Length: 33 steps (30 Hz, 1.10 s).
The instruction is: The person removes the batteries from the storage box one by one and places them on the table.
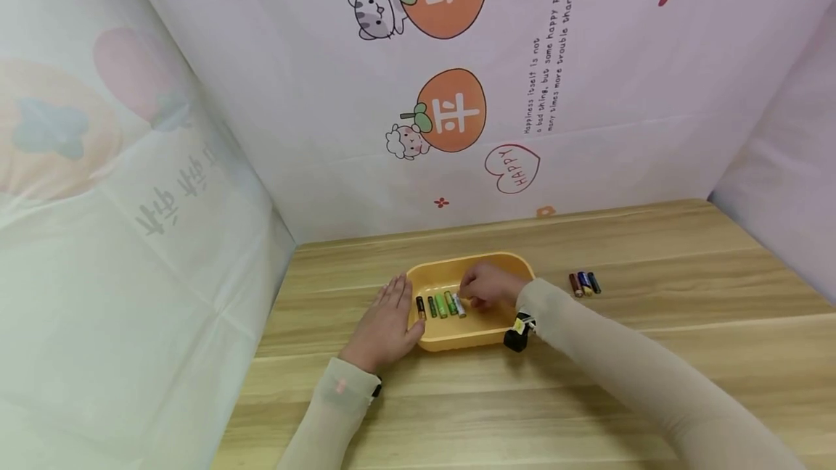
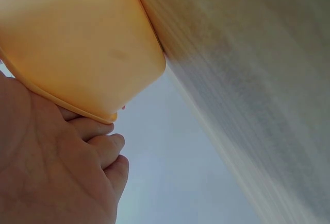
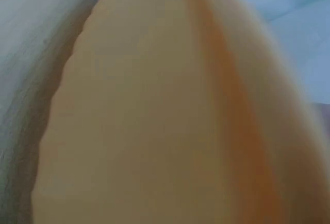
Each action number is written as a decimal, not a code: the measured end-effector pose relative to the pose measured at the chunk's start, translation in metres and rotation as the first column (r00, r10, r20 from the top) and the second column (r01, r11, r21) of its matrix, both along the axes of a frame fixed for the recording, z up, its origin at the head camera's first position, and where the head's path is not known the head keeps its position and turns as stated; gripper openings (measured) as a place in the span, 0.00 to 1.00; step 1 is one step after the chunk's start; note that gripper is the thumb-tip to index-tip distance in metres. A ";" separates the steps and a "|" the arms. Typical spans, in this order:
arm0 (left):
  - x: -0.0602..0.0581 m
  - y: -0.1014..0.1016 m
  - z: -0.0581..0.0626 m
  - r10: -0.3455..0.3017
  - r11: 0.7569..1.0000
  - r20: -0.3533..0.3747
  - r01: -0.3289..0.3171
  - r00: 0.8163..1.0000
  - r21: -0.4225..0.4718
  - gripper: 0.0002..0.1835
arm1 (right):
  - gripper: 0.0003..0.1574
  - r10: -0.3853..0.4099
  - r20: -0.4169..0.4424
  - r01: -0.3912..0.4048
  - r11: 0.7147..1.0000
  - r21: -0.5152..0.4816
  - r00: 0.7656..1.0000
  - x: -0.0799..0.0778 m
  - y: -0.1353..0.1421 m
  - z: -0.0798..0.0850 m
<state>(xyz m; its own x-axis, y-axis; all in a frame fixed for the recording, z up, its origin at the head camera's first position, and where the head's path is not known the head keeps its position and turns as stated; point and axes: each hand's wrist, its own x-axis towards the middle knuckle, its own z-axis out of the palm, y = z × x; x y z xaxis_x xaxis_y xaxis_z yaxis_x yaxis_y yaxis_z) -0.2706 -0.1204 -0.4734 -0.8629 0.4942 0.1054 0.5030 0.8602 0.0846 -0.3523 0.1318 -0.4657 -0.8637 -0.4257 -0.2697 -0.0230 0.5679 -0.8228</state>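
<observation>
A yellow-orange plastic tray (image 1: 451, 344) sits on the table. Inside, several batteries stand in a row: black-and-orange (image 1: 421, 308), dark green (image 1: 432, 307), light green (image 1: 440, 306), green (image 1: 451, 302) and whitish (image 1: 460, 306). My left hand (image 1: 385, 325) rests along the tray's left rim with fingers extended, thumb at the front-left corner. In the left wrist view its fingers (image 2: 105, 147) meet the rim. My right hand (image 1: 491, 285) reaches into the tray, its curled fingers at the far end of the whitish battery; the fingertips are partly hidden. The right wrist view shows mostly the tray's outer wall (image 3: 129, 110).
To the tray's right on the wooden table (image 1: 653, 354), a red-brown battery (image 1: 575, 284), a blue one (image 1: 585, 283) and a dark one (image 1: 594, 282) lie side by side. A printed white cloth (image 1: 326, 129) hangs behind the table, with more cloth at the sides.
</observation>
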 end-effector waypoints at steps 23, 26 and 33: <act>0.000 0.001 -0.002 0.006 1.000 -0.011 -0.006 1.000 0.001 0.41 | 0.05 -0.004 -0.100 0.013 0.996 0.091 0.995 -0.002 -0.020 -0.016; 0.000 0.001 -0.003 0.005 1.000 -0.016 -0.005 1.000 0.002 0.40 | 0.05 0.020 -0.112 -0.010 0.995 0.095 0.994 -0.001 -0.024 -0.016; -0.001 0.001 -0.004 0.005 1.000 -0.018 -0.005 1.000 0.005 0.40 | 0.07 0.019 -0.091 -0.012 0.997 0.074 0.996 0.000 -0.027 -0.016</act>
<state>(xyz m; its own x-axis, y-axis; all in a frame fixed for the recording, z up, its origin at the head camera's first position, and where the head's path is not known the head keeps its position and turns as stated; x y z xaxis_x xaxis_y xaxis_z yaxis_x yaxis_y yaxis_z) -0.2717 -0.1197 -0.4777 -0.8634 0.4892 0.1235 0.5000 0.8623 0.0804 -0.3527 0.1048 -0.4819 -0.8796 -0.4213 -0.2209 -0.1055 0.6257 -0.7729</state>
